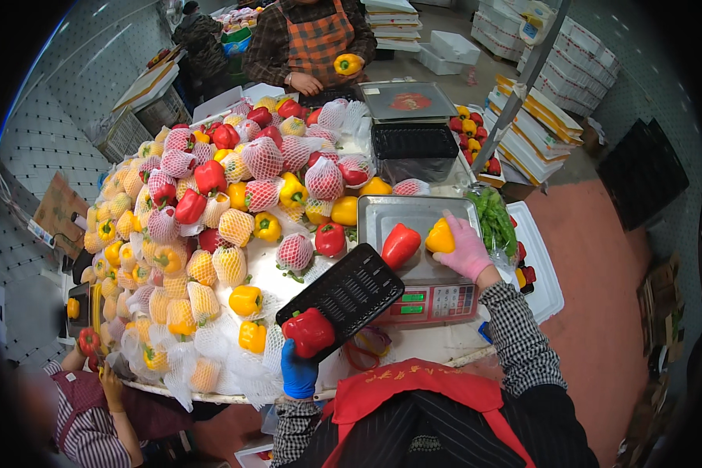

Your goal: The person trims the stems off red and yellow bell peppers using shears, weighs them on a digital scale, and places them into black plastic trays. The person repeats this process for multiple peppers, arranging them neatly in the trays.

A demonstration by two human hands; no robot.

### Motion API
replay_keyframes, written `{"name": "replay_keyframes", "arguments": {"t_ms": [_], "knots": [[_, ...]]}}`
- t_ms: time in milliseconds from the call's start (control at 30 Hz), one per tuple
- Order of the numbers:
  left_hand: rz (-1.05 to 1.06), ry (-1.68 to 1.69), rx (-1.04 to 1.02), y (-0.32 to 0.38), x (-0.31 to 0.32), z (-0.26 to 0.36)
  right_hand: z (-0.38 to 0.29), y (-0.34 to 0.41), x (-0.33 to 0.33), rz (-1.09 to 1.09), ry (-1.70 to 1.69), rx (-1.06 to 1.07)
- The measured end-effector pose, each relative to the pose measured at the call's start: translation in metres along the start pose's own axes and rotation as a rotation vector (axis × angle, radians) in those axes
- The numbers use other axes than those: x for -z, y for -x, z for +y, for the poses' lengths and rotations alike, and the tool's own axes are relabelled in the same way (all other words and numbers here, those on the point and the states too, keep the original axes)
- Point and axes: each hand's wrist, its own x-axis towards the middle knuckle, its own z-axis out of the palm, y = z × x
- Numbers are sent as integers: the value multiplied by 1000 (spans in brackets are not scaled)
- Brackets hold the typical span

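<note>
My left hand (299, 373), in a blue glove, grips the lower end of a black plastic tray (356, 292). A red bell pepper (309, 332) rests at that end, against my fingers. The tray is tilted, its far corner beside the metal pan (380, 210) of a digital scale (427, 303). On the pan lies another red bell pepper (401, 245). My right hand (466, 248), in a pink glove, has its fingers around a yellow bell pepper (440, 236) over the pan. Whether that pepper touches the pan cannot be seen.
Many red and yellow peppers, several in foam nets (229, 266), cover the table's left. Stacked black trays (414, 143) stand behind the scale. Bagged green peppers (494, 222) lie right of it. One person (313, 41) works opposite; another (87, 403) is at lower left.
</note>
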Motion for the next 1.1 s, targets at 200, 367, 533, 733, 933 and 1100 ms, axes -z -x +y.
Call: {"name": "replay_keyframes", "arguments": {"t_ms": [200,367,533,733,933,1100], "knots": [[-47,142,74,6,-17,-6,16,24,-38,170,-801,-32],[-89,151,72,6,-24,-16,-77,68,-17,-15,-998,209],[-141,162,-16,0,-60,-23,-122,76,-46,75,-640,293],[-79,217,-12,-5,-43,-33,-136,77,-49,29,-427,421],[-110,282,-88,-12,33,-46,-123,45,-30,221,-317,503],[25,55,-82,-11,64,-38,-92,2,-49,190,181,315]]}}
